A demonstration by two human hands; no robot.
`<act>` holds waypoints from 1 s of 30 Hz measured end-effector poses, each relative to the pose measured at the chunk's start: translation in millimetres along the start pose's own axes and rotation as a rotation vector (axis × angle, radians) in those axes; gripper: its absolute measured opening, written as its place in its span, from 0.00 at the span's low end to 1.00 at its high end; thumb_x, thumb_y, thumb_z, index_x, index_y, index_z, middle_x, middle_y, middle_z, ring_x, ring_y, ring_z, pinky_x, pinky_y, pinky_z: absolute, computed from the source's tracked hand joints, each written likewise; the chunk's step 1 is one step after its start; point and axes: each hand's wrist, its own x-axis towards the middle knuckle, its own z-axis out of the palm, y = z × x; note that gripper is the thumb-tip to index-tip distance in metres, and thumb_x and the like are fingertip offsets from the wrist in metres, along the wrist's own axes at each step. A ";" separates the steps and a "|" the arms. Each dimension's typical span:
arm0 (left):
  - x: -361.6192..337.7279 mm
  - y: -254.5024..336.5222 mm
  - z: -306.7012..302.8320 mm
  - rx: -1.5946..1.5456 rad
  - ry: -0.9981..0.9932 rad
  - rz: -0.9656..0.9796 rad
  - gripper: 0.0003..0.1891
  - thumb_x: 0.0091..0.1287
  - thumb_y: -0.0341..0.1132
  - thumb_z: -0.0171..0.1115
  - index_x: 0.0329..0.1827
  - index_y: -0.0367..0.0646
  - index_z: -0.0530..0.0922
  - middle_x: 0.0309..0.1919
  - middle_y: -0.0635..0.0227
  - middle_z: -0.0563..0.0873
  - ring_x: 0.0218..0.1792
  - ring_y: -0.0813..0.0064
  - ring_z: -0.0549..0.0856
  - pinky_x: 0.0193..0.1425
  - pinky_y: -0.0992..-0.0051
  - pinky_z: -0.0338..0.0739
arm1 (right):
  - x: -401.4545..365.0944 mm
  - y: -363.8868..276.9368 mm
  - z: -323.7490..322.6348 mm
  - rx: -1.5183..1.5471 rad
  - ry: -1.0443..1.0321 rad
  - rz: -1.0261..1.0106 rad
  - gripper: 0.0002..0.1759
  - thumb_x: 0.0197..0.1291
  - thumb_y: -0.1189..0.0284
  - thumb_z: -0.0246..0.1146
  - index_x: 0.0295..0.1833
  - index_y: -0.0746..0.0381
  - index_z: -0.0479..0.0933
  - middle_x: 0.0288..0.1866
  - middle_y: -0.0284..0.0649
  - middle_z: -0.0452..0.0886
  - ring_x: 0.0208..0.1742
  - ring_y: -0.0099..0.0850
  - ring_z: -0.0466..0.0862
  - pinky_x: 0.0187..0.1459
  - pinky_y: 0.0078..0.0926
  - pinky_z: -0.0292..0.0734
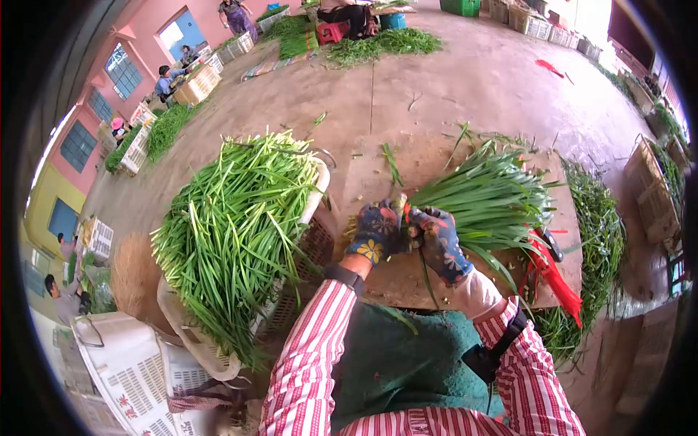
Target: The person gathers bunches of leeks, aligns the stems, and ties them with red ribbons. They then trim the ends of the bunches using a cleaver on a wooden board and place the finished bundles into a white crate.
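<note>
Far to the left of our fingers, we see a pink and yellow wall (pixel 86 152) with blue-framed windows (pixel 78 146), and people (pixel 169 81) working beside crates (pixel 198 84) of greens. Nearer, at the lower left, stand white plastic crates (pixel 134 367). Just left of our fingers, a pale basket (pixel 318 190) bears a high heap of long-leaved greens (pixel 233 225), pale cut ends showing among the blades.

Our left hand (pixel 378 231), in a dark flowered glove, has its fingers curled inward at the stem end of the leafy bunch (pixel 483 196); we cannot tell what they pinch. Our right hand (pixel 440 243), gloved alike, meets it there, fingers closed round the stems. The bunch lies to the right of our fingers, its leaves fanning over a worn board (pixel 385 282) strewn with scraps.

Beyond our fingers, a grey-brown concrete floor (pixel 320 94) runs to more greens (pixel 385 45). At the leaves' right edge lie red strips (pixel 556 282) and a black handle (pixel 550 245). Further right, loose leaves (pixel 592 240) spread beside the board, then a brown crate (pixel 649 192) holds more greens.
</note>
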 end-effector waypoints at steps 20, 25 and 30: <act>-10.0 -9.2 -14.5 -0.157 0.023 0.103 0.35 0.40 0.52 0.68 0.50 0.42 0.71 0.44 0.56 0.79 0.43 0.62 0.81 0.44 0.65 0.75 | -23.2 -48.4 -18.0 -0.844 0.034 -0.093 0.20 0.55 0.58 0.62 0.33 0.67 0.72 0.22 0.32 0.72 0.26 0.27 0.77 0.25 0.26 0.71; -8.6 -8.0 -4.0 -0.203 0.193 0.145 0.36 0.38 0.49 0.70 0.49 0.37 0.70 0.37 0.55 0.81 0.40 0.57 0.81 0.45 0.62 0.74 | -49.8 -16.7 -31.4 -1.773 -0.080 -0.361 0.21 0.48 0.52 0.63 0.38 0.58 0.78 0.16 0.44 0.74 0.19 0.39 0.77 0.24 0.33 0.71; -12.4 -8.7 -10.7 -0.218 0.216 0.154 0.36 0.38 0.46 0.71 0.51 0.39 0.70 0.42 0.54 0.79 0.43 0.59 0.80 0.46 0.62 0.74 | -47.6 17.1 -61.0 -1.217 -0.042 -0.182 0.13 0.53 0.60 0.58 0.31 0.59 0.75 0.17 0.37 0.73 0.18 0.33 0.74 0.21 0.29 0.66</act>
